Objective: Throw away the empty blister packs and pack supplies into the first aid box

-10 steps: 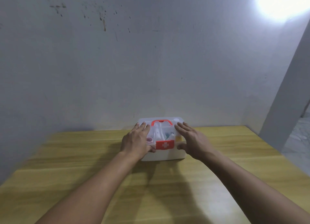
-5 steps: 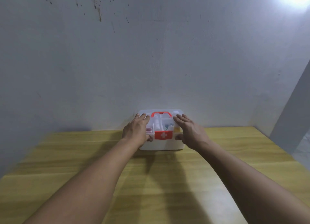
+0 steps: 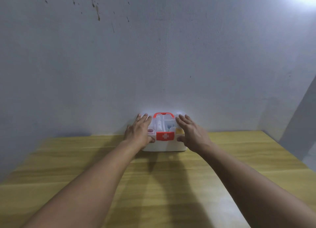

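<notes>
Pushed back: your first aid box (image 3: 164, 146) now sits against the table's (image 3: 68, 159) far edge.
Your left hand (image 3: 139, 132) and right hand (image 3: 192, 132) lie flat-fingered on its lid, thumbs at its front.

Your desk (image 3: 171, 185) is a light yellowish wood-grain top, its far edge butted against the wall and its right edge in view. One item stands directly on it: a first aid box (image 3: 164, 146) with a white base, a clear lid, a red handle and a red latch bearing a white cross. You have it at the far edge, centred, touching or just short of the wall. Shadows of your forearms fall across the wood nearer you.
</notes>
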`<state>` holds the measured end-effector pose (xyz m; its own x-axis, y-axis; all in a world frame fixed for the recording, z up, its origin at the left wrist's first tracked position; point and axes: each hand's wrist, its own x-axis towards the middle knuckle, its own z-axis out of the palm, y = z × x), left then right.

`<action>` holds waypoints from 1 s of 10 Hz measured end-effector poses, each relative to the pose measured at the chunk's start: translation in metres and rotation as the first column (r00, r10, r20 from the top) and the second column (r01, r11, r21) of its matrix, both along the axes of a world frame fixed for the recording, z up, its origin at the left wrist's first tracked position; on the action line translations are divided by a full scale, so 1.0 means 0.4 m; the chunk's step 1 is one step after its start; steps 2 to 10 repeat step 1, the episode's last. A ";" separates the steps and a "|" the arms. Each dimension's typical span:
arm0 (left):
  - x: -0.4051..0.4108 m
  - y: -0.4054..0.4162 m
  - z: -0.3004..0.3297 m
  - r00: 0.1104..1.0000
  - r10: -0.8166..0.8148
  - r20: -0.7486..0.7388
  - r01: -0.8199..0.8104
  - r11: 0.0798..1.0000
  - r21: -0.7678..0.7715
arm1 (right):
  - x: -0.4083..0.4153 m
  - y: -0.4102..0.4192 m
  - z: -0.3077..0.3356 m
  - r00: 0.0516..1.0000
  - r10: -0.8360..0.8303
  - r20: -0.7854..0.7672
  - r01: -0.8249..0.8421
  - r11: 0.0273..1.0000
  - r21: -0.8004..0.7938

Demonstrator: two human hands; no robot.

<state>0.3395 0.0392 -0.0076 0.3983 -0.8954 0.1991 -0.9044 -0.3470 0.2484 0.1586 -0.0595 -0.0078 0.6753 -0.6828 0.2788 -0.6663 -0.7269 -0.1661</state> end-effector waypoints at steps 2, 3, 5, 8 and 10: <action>-0.021 0.024 -0.006 0.996 0.018 0.093 -0.027 0.995 0.094 | -0.022 0.029 -0.009 0.999 -0.017 -0.029 0.016 1.000 -0.023; -0.021 0.024 -0.006 0.996 0.018 0.093 -0.027 0.995 0.094 | -0.022 0.029 -0.009 0.999 -0.017 -0.029 0.016 1.000 -0.023; -0.021 0.024 -0.006 0.996 0.018 0.093 -0.027 0.995 0.094 | -0.022 0.029 -0.009 0.999 -0.017 -0.029 0.016 1.000 -0.023; -0.021 0.024 -0.006 0.996 0.018 0.093 -0.027 0.995 0.094 | -0.022 0.029 -0.009 0.999 -0.017 -0.029 0.016 1.000 -0.023; -0.021 0.024 -0.006 0.996 0.018 0.093 -0.027 0.995 0.094 | -0.022 0.029 -0.009 0.999 -0.017 -0.029 0.016 1.000 -0.023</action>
